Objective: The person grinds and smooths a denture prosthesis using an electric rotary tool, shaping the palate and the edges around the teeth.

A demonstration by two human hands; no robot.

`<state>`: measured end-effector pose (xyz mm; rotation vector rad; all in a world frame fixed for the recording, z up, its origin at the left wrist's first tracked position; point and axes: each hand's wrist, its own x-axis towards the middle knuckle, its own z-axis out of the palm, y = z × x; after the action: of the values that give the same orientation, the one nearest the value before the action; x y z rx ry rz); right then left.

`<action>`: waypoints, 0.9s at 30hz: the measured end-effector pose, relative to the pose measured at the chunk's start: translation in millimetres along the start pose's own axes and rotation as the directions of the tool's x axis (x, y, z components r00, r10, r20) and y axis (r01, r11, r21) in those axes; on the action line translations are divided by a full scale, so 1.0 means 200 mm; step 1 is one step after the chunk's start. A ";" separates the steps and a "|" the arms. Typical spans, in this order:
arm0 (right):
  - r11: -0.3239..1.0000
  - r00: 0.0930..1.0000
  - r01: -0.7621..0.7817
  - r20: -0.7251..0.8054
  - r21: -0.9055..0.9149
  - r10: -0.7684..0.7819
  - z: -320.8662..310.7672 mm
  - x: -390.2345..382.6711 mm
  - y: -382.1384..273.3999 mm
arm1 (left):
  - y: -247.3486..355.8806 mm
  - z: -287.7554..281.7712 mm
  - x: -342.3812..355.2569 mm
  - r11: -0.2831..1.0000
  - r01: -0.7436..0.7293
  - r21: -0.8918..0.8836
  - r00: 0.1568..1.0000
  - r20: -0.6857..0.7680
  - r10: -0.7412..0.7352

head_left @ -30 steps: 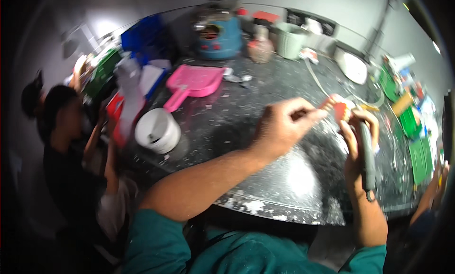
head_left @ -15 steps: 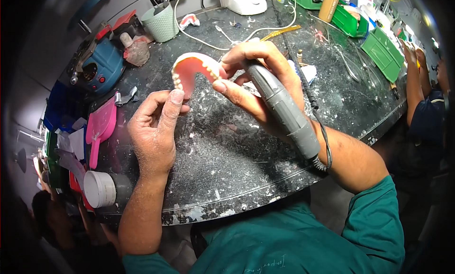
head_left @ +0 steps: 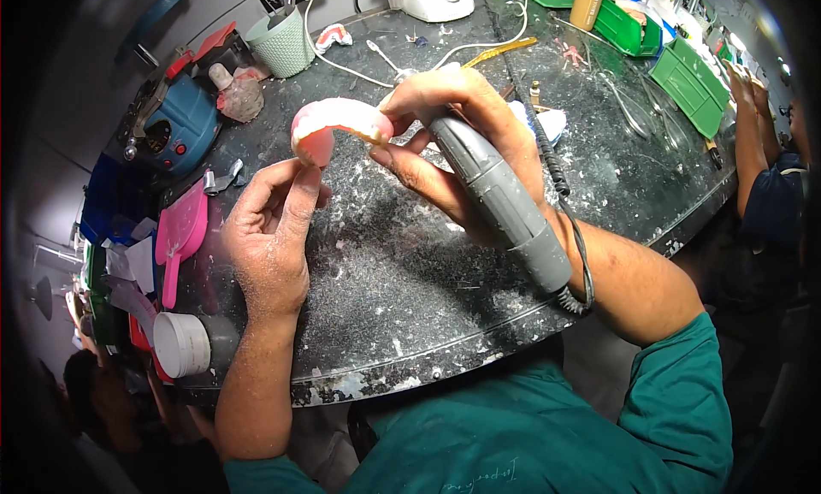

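A pink, horseshoe-shaped denture [head_left: 346,113] is held up above the dusty black bench between both hands. My left hand [head_left: 278,229] pinches its left end between thumb and fingers; white dust coats the skin. With thumb and forefinger my right hand [head_left: 466,143] grips the denture's right end. That same hand also cradles a dark grey rotary handpiece [head_left: 500,203], which lies across the palm with a coiled cord trailing from its rear at the wrist. The handpiece's front tip is hidden behind the fingers. Few of the denture's teeth show from this side.
At left lie a pink dustpan [head_left: 182,229], a white tub [head_left: 181,344], a blue machine [head_left: 184,122] and a lump of plaster [head_left: 238,92]. Behind are a pale basket [head_left: 284,45], a denture model [head_left: 333,37] and a white cable [head_left: 342,70]. Green bins [head_left: 691,88] and another person's arm [head_left: 753,143] are at right.
The denture has been tilted so its pink outer side shows and the teeth are mostly turned away. Both hands have shifted slightly left, still holding it.
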<state>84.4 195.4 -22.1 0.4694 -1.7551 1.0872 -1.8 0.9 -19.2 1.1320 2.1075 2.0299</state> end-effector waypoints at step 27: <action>0.980 0.982 -0.186 -0.007 0.067 0.187 0.02 -0.01 -0.01 | 0.01 -0.03 -0.02 0.987 -0.150 0.052 0.989 -0.009 0.151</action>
<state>85.1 191.5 -23.2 0.3416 -1.7822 1.2807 0.2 -6.8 -18.6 1.3272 2.1533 2.0600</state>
